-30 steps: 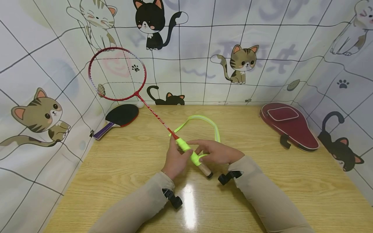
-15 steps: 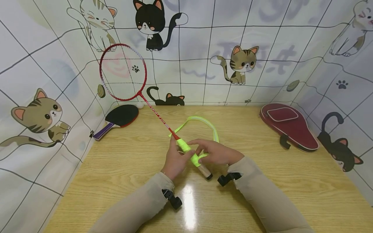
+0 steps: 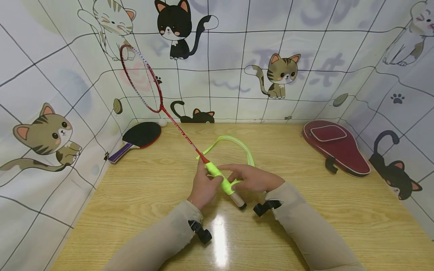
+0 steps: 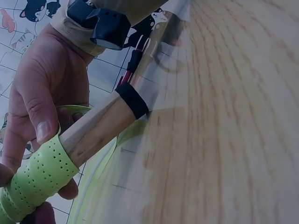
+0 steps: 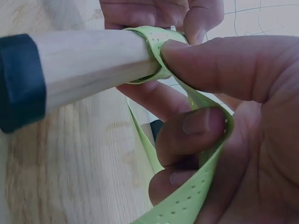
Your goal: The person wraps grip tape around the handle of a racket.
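Observation:
A red badminton racket [image 3: 183, 133] slants up to the left, its head above the table. Neon-green perforated grip tape [image 3: 215, 170] winds round the upper part of its handle. The handle's lower end [image 4: 103, 123] is bare wood with a black cap. My left hand [image 3: 204, 188] holds the wrapped part between thumb and fingers. My right hand [image 3: 255, 177] pinches the tape at the wrap's lower edge. In the right wrist view, the thumb presses the tape [image 5: 159, 42] to the wood, and the loose strip [image 5: 187, 200] runs over the curled fingers. Its far part loops on the table behind the hands.
A table tennis bat [image 3: 142, 133] with a black face and purple handle lies at the back left, beside a small white ball [image 3: 163, 122]. At the back right lies a dark red bat case [image 3: 333, 145]. Cat-printed cloth [image 3: 227, 82] rises behind the wooden table [image 3: 135, 195].
The racket has turned about its shaft, so its head shows narrower, and its top stands higher. Both hands stay in nearly the same place.

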{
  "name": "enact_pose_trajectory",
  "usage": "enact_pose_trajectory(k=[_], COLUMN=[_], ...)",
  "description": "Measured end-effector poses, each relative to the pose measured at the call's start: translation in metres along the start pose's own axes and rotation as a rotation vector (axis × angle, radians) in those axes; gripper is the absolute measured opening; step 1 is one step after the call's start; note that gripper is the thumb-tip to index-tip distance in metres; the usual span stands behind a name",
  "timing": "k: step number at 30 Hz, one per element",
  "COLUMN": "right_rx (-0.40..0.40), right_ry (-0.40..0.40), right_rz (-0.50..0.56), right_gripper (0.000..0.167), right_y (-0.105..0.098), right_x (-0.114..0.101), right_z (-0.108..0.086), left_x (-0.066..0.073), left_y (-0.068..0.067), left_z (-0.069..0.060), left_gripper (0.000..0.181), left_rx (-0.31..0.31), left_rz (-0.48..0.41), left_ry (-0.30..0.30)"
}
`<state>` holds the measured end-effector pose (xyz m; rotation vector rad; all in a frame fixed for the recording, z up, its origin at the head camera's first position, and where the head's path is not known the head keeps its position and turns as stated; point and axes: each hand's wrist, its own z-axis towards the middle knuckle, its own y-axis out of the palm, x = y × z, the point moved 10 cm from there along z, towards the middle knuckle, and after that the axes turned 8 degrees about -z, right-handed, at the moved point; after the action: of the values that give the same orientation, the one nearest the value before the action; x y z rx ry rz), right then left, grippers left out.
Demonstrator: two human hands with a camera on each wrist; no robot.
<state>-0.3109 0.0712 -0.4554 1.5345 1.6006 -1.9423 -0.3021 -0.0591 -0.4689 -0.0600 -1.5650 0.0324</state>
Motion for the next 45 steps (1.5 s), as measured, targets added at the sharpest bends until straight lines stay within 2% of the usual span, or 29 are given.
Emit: enact_pose_trajectory(k=[10, 17, 21, 26, 32, 38, 45], right_rx=[0.042, 0.027, 0.000, -0.020, 0.021, 0.052, 0.053], right_ry=[0.014, 0.008, 0.013, 0.017, 0.020, 0.020, 0.019], right_rz=[-0.029, -0.038, 0.007, 0.055, 0.025, -0.024, -0.047], right_gripper=[0.075, 0.073, 0.076, 0.078, 0.077, 0.074, 0.071], right_y=[-0.0020, -0.0032, -0.0020, 0.0000, -0.0033, -0.0064, -0.0095], right_x=[0.0002, -0.0017, -0.0016, -0.0009, -0.0001, -0.0006, 0.0048], right_z=[0.0021, 0.0000, -0.0012, -0.0012, -0.0006, -0.0001, -0.0014], left_x=[0.0005, 0.0047, 0.0070, 0.0071, 0.0053, 0.0061, 0.0079], left_y=[0.0013, 0.0024, 0.0038, 0.0036, 0.0025, -0.0004, -0.0006], left_z=[-0.0025, -0.0033, -0.0040, -0.0039, -0.0045, -0.0058, -0.0044], left_gripper=[0.109, 0.104, 0.103, 0.105, 0.107, 0.102, 0.101], left_rx=[-0.037, -0.018, -0.017, -0.013, -0.017, 0.004, 0.026], left_rz=[0.012, -0.013, -0.046, -0.046, -0.005, 0.036, 0.003], left_ry=[0.010, 0.031, 0.039, 0.042, 0.036, 0.037, 0.058])
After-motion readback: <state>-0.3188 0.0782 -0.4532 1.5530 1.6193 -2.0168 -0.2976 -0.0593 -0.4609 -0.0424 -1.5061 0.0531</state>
